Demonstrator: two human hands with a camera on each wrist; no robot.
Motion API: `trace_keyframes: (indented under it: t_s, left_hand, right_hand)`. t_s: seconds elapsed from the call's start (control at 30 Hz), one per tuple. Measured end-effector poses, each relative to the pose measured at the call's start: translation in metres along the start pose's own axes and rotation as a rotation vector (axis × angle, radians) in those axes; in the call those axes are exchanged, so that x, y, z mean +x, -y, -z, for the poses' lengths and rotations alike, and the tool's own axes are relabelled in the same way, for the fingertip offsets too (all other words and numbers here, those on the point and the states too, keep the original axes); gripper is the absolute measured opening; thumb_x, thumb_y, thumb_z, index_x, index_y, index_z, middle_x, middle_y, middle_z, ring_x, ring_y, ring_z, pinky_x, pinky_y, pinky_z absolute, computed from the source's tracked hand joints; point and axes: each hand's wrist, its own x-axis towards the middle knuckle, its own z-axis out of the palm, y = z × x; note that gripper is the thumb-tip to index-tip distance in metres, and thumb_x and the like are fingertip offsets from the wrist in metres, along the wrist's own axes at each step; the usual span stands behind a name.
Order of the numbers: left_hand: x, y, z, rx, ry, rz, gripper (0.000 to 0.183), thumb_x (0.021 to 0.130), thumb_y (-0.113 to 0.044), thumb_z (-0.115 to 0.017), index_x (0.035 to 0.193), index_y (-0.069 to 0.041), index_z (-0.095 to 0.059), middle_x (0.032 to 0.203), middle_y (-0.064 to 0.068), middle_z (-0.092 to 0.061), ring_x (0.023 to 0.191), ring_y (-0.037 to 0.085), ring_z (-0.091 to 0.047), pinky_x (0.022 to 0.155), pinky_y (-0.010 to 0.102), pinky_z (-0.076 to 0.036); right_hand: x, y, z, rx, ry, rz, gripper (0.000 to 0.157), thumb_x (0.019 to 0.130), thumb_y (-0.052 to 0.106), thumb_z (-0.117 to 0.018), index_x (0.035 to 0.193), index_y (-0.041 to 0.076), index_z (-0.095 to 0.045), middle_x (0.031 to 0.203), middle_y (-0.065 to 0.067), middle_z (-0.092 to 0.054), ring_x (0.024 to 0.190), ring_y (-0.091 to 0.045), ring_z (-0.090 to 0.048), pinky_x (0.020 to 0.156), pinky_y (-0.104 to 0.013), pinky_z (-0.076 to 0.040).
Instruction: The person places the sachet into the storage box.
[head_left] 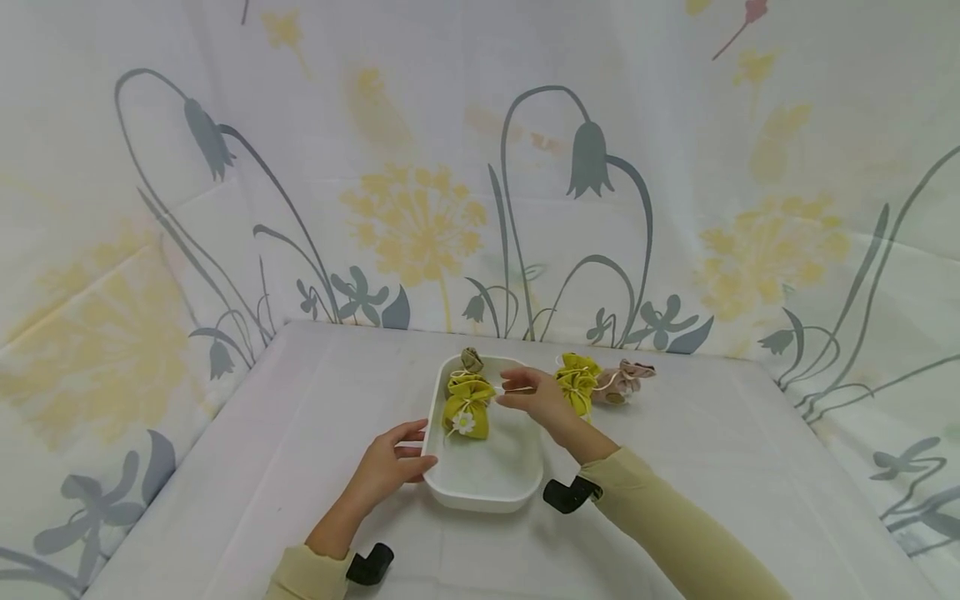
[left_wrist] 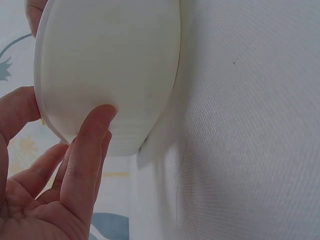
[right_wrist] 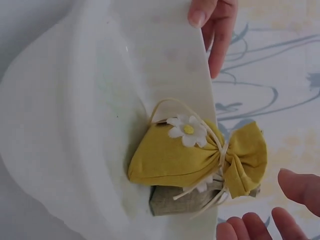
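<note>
A white tray (head_left: 487, 503) stands on the table, its left rim held by my left hand (head_left: 384, 468). The left wrist view has the thumb at the rim and a finger against the tray's outer wall (left_wrist: 115, 60). Inside lies a yellow drawstring pouch (right_wrist: 170, 157) with a white flower, beside a grey-green pouch (right_wrist: 175, 202) that it partly covers. My right hand (head_left: 542, 402) hovers over the tray's right side, near the yellow pouch's gathered neck. Its thumb and fingers are apart and hold nothing in the right wrist view.
Right of the tray, partly behind my right hand, lies another yellow pouch (head_left: 577, 377). A pinkish pouch (head_left: 618, 385) touches or nearly touches it. A white cloth covers the table (head_left: 300, 417), and a flower-patterned curtain (head_left: 450, 167) hangs behind.
</note>
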Motion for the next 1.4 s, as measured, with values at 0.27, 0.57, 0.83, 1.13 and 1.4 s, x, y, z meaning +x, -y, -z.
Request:
trace_keyframes:
  t_s: [0.27, 0.57, 0.83, 1.13, 1.4]
  left_hand:
    - [-0.001, -0.001, 0.0, 0.004, -0.008, 0.005, 0.06, 0.08, -0.01, -0.074, 0.134, -0.005, -0.048, 0.121, 0.016, -0.053, 0.101, 0.028, -0.059, 0.066, 0.032, -0.057]
    - [-0.001, 0.002, -0.001, -0.012, -0.014, 0.01, 0.059, 0.08, -0.009, -0.073, 0.133, -0.006, -0.049, 0.121, 0.015, -0.053, 0.099, 0.027, -0.06, 0.067, 0.032, -0.057]
    - [0.0, 0.003, 0.0, -0.011, -0.01, 0.01, 0.059, 0.08, -0.008, -0.073, 0.133, -0.005, -0.049, 0.121, 0.016, -0.053, 0.099, 0.026, -0.06, 0.066, 0.032, -0.057]
    - [-0.002, -0.002, -0.001, -0.02, -0.006, 0.014, 0.059, 0.08, -0.008, -0.073, 0.133, -0.004, -0.049, 0.121, 0.016, -0.054, 0.099, 0.027, -0.06, 0.066, 0.032, -0.057]
    - [0.001, 0.002, 0.0, -0.006, -0.016, 0.014, 0.058, 0.08, -0.008, -0.073, 0.133, -0.006, -0.049, 0.12, 0.014, -0.054, 0.099, 0.026, -0.06, 0.066, 0.032, -0.057]
  right_hand:
    - [-0.025, -0.008, 0.015, -0.004, -0.02, 0.021, 0.041, 0.083, 0.008, -0.07, 0.121, 0.002, -0.057, 0.111, -0.014, -0.06, 0.102, -0.025, -0.058, 0.087, -0.04, -0.05]
    - [-0.051, -0.028, 0.036, -0.015, -0.101, 0.054, 0.038, 0.083, 0.009, -0.07, 0.119, 0.001, -0.059, 0.109, -0.015, -0.061, 0.099, -0.025, -0.06, 0.082, -0.034, -0.053]
    - [-0.064, -0.046, 0.057, -0.028, -0.152, 0.055, 0.042, 0.083, 0.01, -0.071, 0.119, -0.003, -0.057, 0.112, -0.019, -0.06, 0.101, -0.027, -0.059, 0.08, -0.028, -0.053]
    - [-0.069, -0.057, 0.082, -0.102, -0.253, 0.076, 0.038, 0.084, 0.008, -0.069, 0.118, -0.005, -0.057, 0.111, -0.022, -0.059, 0.096, -0.02, -0.059, 0.076, -0.02, -0.051]
    - [-0.065, -0.068, 0.102, -0.148, -0.35, 0.108, 0.033, 0.085, 0.011, -0.069, 0.112, -0.004, -0.058, 0.107, -0.021, -0.061, 0.086, -0.003, -0.058, 0.071, -0.017, -0.05]
